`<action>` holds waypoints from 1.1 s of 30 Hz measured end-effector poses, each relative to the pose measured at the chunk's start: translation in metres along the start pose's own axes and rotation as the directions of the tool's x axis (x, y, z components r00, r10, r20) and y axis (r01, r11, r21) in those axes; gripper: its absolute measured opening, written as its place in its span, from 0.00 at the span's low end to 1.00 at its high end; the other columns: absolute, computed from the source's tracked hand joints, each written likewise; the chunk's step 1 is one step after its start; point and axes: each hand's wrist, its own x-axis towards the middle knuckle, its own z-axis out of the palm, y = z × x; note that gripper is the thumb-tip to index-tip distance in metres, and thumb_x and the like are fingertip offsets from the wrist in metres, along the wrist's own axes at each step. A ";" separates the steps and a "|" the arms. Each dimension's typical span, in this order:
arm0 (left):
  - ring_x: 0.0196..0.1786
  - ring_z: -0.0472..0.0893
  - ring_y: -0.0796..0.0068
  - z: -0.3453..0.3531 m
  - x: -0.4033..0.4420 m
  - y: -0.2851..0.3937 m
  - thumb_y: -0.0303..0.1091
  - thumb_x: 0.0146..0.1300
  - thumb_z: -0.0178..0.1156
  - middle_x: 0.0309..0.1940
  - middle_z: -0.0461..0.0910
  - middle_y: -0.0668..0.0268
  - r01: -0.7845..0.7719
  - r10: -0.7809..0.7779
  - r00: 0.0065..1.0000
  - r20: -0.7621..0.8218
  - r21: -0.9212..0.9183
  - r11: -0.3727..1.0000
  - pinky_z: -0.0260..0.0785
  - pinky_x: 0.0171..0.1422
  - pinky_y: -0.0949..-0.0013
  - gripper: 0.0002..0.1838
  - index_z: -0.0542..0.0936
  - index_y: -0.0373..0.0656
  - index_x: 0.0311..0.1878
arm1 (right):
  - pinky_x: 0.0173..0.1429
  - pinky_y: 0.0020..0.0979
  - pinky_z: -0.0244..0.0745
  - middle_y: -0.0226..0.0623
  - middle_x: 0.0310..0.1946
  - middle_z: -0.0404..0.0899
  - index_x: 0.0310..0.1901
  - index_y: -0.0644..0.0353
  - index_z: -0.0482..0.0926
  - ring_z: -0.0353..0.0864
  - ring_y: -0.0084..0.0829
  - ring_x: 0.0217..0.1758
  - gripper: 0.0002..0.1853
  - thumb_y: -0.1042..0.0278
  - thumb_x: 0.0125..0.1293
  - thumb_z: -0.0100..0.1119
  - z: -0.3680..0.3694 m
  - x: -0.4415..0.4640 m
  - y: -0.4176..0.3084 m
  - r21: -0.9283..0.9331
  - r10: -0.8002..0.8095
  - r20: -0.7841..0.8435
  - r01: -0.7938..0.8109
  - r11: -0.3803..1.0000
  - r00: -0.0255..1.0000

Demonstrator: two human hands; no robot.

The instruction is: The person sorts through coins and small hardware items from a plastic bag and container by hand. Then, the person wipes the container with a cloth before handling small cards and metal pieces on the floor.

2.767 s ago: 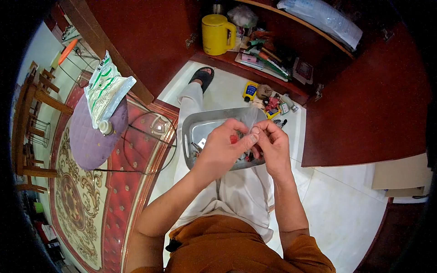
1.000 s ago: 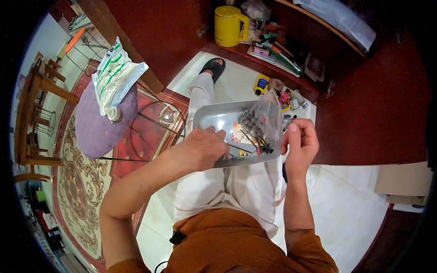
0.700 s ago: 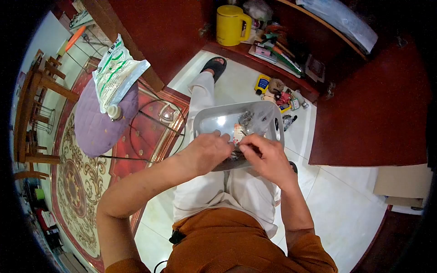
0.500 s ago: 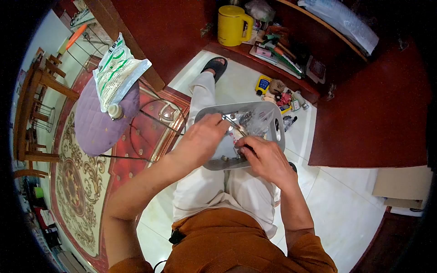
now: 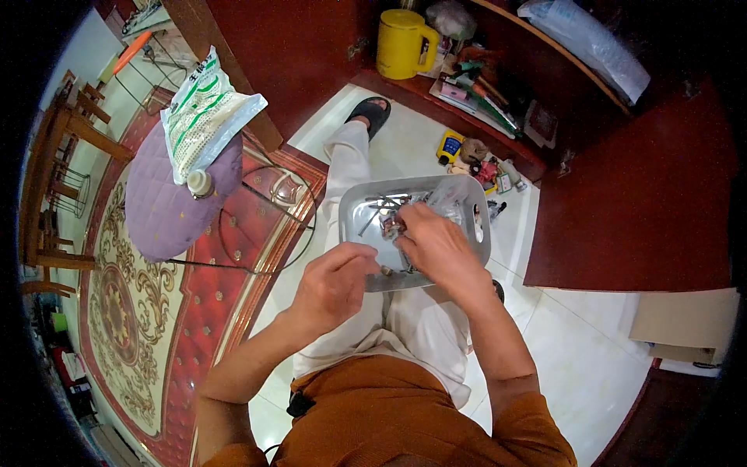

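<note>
A grey plastic basin [image 5: 354, 268] with handle holes rests on my lap. My right hand [image 5: 440, 245] reaches into it, fingers closed over a small shiny, brownish cluster that I cannot make out. Thin dark metal rods [image 5: 369, 222] lie on the basin's left side, near the right fingertips. Clear plastic wrapping [image 5: 453, 194] sits along the far right wall, and a small cylindrical piece [image 5: 385, 271] lies near the front. My left hand [image 5: 334, 284] is by the basin's near left corner, its fingers curled together; what they hold, if anything, is hidden.
To the left, a purple cushioned stool [image 5: 148, 210] bears a white-green bag [image 5: 206, 117] and a white-capped bottle [image 5: 199, 184]. Bottles and small items [image 5: 486, 167] lie on the floor before the cabinet shelf. A yellow jug [image 5: 401, 47] stands there. A red cabinet door [image 5: 630, 218] is at right.
My left hand has drawn back from inside the basin toward its near left corner. My right hand has moved deeper in, and the long metal piece between the hands is no longer held there.
</note>
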 end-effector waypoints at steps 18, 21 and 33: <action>0.41 0.83 0.52 0.007 0.039 0.003 0.24 0.55 0.56 0.35 0.78 0.57 -0.104 -0.057 0.850 0.524 0.273 0.956 0.75 0.43 0.54 0.09 0.80 0.41 0.39 | 0.46 0.44 0.74 0.50 0.36 0.80 0.38 0.68 0.78 0.80 0.52 0.40 0.06 0.75 0.62 0.60 -0.018 -0.019 0.010 0.142 -0.003 0.077 -0.008 0.990 0.997; 0.37 0.82 0.53 0.010 0.036 -0.005 0.27 0.56 0.56 0.31 0.78 0.58 -0.226 0.031 0.856 0.515 0.320 0.920 0.73 0.39 0.54 0.06 0.79 0.41 0.37 | 0.47 0.44 0.75 0.48 0.35 0.81 0.37 0.65 0.81 0.81 0.51 0.42 0.08 0.70 0.60 0.63 -0.015 -0.018 0.016 -0.008 0.015 0.190 -0.013 1.000 0.982; 0.42 0.83 0.51 0.022 0.066 -0.007 0.28 0.58 0.57 0.42 0.78 0.58 0.007 -0.182 0.912 0.368 0.430 0.903 0.76 0.45 0.55 0.10 0.80 0.40 0.43 | 0.44 0.48 0.76 0.54 0.34 0.81 0.33 0.67 0.81 0.81 0.55 0.40 0.08 0.71 0.54 0.63 -0.001 -0.002 0.006 -0.136 -0.068 0.335 0.119 0.983 0.940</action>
